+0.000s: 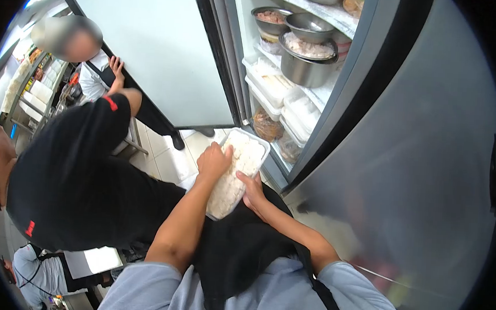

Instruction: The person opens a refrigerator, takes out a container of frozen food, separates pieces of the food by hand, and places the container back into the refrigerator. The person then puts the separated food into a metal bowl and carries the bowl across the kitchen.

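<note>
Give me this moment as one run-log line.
left hand: at left edge of white tub | right hand: gripping its right edge | contents: pale, lumpy | fridge: open, stocked

No lettering can be read anywhere. Two small bright-red fabric tabs (111, 103) on the black short-sleeved shirt (72, 196) may bear marks (too small to decipher).

Right of upper centre in the frame, on frosted shelves (317, 12): steel pot (304, 71), stacked tubs (299, 115) and, lowest, bags (267, 125).
</note>
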